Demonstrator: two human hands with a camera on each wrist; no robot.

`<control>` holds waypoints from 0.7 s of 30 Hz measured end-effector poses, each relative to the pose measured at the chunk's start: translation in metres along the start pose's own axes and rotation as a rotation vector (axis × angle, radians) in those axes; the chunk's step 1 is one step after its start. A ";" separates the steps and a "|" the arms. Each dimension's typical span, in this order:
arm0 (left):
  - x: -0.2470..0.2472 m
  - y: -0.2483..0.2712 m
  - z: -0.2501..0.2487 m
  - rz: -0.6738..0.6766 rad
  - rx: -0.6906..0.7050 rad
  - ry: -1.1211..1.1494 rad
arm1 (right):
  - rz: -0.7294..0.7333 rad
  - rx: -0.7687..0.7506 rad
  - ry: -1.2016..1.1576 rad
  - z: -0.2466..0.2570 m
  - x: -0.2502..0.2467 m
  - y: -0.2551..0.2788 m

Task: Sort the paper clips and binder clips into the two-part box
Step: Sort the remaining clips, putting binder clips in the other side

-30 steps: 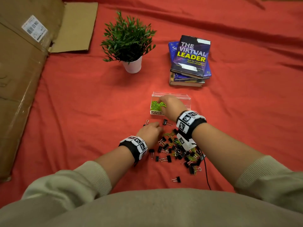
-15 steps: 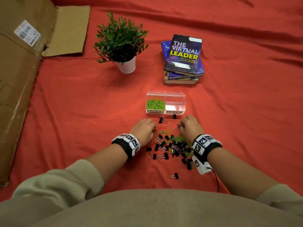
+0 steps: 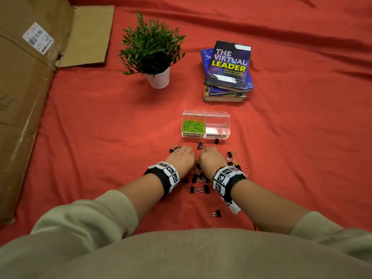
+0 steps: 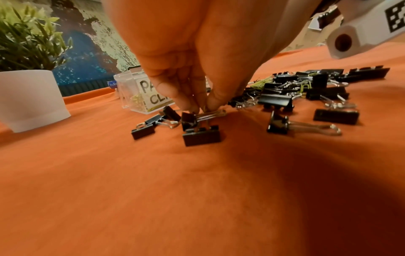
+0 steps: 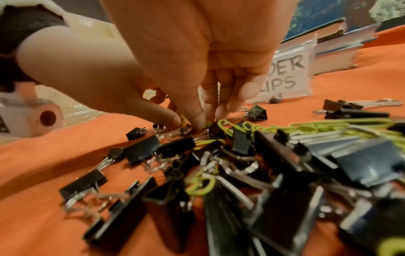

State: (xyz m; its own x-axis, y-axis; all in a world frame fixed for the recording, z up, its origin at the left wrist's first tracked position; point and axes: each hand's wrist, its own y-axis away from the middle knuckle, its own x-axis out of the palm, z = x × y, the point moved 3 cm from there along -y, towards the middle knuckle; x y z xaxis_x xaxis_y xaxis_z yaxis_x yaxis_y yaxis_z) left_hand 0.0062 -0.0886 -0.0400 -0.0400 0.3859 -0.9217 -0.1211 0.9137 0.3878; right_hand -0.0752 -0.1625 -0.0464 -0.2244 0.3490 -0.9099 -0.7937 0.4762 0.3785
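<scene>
The clear two-part box (image 3: 206,117) stands just beyond my hands, with green paper clips (image 3: 193,125) in its left part and nothing in its right part. A pile of black binder clips (image 3: 198,179) mixed with green paper clips (image 5: 225,123) lies on the red cloth under my wrists. My left hand (image 4: 200,108) is down at the pile's left edge, fingertips pinching the wire handle of a binder clip (image 4: 189,119). My right hand (image 5: 190,123) is close beside it, thumb and forefinger pinching a small yellowish paper clip in the pile.
A potted plant (image 3: 153,51) and a stack of books (image 3: 227,71) stand behind the box. Flattened cardboard (image 3: 22,93) covers the left side. Stray binder clips (image 3: 216,213) lie near my body and in front of the box (image 3: 200,145).
My right hand has come back from over the box's left part to the pile, beside the left hand. The left hand has stayed at the pile.
</scene>
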 end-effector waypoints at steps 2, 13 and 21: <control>0.008 -0.003 0.003 -0.011 -0.022 0.044 | 0.005 -0.044 0.054 0.002 0.001 0.001; -0.004 -0.002 0.024 -0.146 -0.279 0.815 | 0.038 0.111 -0.498 -0.029 -0.020 0.001; -0.008 -0.015 0.008 -0.098 -0.382 1.165 | 0.145 0.363 -1.697 -0.076 -0.028 0.033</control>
State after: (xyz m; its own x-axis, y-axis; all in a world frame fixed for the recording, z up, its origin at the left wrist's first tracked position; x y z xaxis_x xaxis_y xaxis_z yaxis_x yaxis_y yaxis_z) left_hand 0.0161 -0.1043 -0.0384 -0.8524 -0.2050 -0.4810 -0.4479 0.7609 0.4694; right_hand -0.1380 -0.2175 -0.0206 0.7045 0.6758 0.2167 -0.6130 0.4256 0.6656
